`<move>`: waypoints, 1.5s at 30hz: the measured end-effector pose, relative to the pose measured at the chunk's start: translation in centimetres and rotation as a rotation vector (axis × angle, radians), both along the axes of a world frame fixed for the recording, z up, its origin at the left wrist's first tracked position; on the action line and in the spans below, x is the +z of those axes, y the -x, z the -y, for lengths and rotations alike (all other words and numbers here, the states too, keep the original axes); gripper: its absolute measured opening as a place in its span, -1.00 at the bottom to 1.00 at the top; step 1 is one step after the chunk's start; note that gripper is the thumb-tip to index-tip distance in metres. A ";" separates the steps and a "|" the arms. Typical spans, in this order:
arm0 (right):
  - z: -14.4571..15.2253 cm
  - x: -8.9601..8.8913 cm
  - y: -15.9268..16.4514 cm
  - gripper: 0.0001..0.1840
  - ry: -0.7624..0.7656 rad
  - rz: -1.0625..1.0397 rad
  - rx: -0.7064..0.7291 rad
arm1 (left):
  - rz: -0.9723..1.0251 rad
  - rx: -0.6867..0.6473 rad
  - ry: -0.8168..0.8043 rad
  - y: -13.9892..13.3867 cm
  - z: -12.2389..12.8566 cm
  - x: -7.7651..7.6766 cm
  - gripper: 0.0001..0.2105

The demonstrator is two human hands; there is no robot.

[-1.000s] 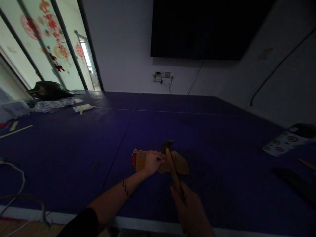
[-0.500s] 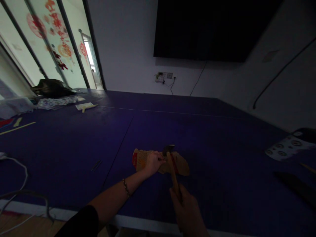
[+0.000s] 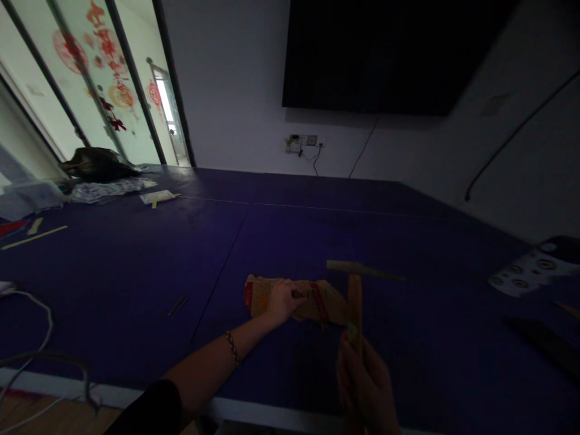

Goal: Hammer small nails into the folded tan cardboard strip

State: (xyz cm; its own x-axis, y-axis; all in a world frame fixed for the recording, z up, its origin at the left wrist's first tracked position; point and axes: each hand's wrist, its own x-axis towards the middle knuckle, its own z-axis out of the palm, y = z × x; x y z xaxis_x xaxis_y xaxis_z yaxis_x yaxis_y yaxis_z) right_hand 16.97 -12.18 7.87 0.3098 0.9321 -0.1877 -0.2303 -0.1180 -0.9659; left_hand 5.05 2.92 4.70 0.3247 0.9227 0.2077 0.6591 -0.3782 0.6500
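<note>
A flattened brown paper packet (image 3: 260, 294) with red bands lies on the purple table. My left hand (image 3: 284, 301) rests on its middle, fingers pinched together; whatever is between them is too small and dark to make out. To the right, my right hand (image 3: 366, 377) is wrapped round the wooden handle of a hammer (image 3: 355, 299). The hammer's long narrow metal head is raised, to the right of the packet and apart from it.
Two thin rods (image 3: 177, 306) lie left of my arm. White cables (image 3: 43, 326) hang over the left front edge. A white tray (image 3: 157, 197) and a dark bag (image 3: 97, 163) are at the back left. On the right lie a patterned item (image 3: 521, 275) and a dark flat object (image 3: 541, 341).
The hammer has come up off the packet and moved to the right with my right hand. My left hand stays on the packet, fingers still pinched.
</note>
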 end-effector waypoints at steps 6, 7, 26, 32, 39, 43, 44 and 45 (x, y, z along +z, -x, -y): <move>1.1 -3.9 -1.8 -0.53 -0.001 -0.311 -0.124 | -0.034 -0.016 -0.005 0.0 0.0 0.1 -0.89; 1.3 -4.4 -2.0 -0.52 0.009 -0.339 -0.142 | -0.041 -0.024 -0.006 0.1 0.0 0.1 -0.89; 0.8 -4.5 -1.1 -0.52 0.052 -0.323 -0.109 | -0.094 -0.100 0.022 1.1 -0.4 0.5 -0.77; 0.8 -4.5 -0.7 -0.54 0.058 -0.249 -0.114 | -0.103 -0.131 0.038 1.5 0.1 1.3 -0.47; 0.7 -4.8 -0.7 -0.56 0.031 -0.210 -0.098 | -0.231 -0.080 -0.174 6.7 4.0 2.5 -0.65; 0.5 -4.9 -0.9 -0.54 0.048 -0.215 -0.084 | -0.498 0.126 -0.268 13.2 6.2 1.7 -0.67; 0.5 -4.9 -0.9 -0.54 0.054 -0.211 -0.073 | -0.565 0.210 -0.244 14.9 6.6 1.5 -0.66; 0.4 -5.0 -1.0 -0.53 0.059 -0.207 -0.062 | -0.626 0.277 -0.218 16.4 6.9 1.3 -0.66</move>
